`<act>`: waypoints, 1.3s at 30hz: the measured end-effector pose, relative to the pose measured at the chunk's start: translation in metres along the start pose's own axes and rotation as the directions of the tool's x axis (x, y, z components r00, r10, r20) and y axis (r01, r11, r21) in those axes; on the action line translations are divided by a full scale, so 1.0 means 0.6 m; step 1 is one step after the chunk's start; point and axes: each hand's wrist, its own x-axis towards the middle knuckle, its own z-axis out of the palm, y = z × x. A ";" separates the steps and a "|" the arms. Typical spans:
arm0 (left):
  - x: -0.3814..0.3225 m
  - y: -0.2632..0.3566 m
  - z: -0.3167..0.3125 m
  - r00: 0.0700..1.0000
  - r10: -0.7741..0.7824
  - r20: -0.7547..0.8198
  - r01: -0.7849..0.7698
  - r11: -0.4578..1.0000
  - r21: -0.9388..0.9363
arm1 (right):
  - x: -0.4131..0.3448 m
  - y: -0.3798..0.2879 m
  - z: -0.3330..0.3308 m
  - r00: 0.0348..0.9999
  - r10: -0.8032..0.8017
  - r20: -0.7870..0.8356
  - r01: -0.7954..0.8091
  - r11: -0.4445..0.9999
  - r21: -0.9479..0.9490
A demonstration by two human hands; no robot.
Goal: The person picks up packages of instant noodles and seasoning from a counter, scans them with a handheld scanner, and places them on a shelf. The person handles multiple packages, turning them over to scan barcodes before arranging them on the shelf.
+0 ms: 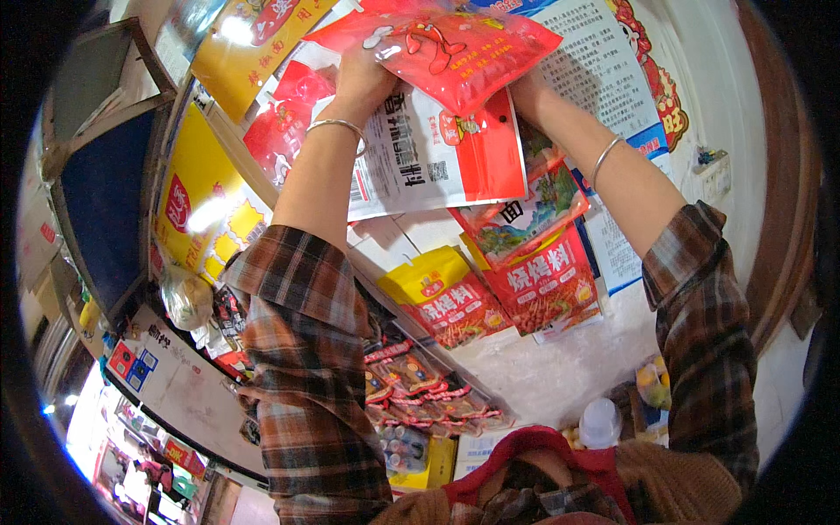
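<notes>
Both arms reach up towards hanging packets. My left hand (365,77) grips the left side of a glossy red plastic package (453,52) with printing and a cartoon figure. At the package's right edge is my right hand (527,92); its fingers are hidden behind the package. Just below hangs a white and red printed pouch (433,157). A red plastic package (289,125) hangs left of my left wrist. Under my right forearm, a green and red pouch (525,213) overlaps a red and yellow seasoning pouch (548,282), with a similar seasoning pouch (443,298) beside it.
Printed sheets (590,65) are fixed to the wall, near a wall socket (712,174). Rows of small packets (420,387) and a pack of bottles (403,449) lie below. A yellow printed carton (197,197), a tied clear bag (187,298) and a blue panel (102,210) stand left.
</notes>
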 end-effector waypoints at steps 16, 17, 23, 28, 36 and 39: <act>0.020 -0.060 0.005 0.973 0.101 0.207 -0.109 0.994 0.026 | -0.002 -0.019 -0.002 0.937 0.347 0.043 -0.261 0.612 0.746; 0.021 -0.065 0.005 0.973 0.105 0.206 -0.109 0.994 0.009 | 0.004 -0.015 -0.005 0.938 0.343 0.059 -0.263 0.590 0.763; 0.021 -0.067 0.023 0.989 -0.062 0.137 0.042 0.989 0.145 | 0.019 0.015 0.000 0.911 0.406 0.070 -0.266 0.451 0.852; 0.016 -0.052 0.006 0.962 0.098 0.254 -0.246 0.708 0.662 | 0.025 0.032 0.005 0.929 0.371 -0.014 -0.229 0.603 0.764; 0.002 -0.067 0.022 0.964 -0.142 0.226 0.112 0.984 0.138 | 0.030 0.070 0.015 0.941 0.248 -0.229 -0.135 0.898 0.418; -0.012 -0.078 0.034 0.949 -0.292 0.121 0.316 0.852 -0.417 | 0.029 0.083 0.016 0.938 0.212 -0.275 -0.123 0.943 0.310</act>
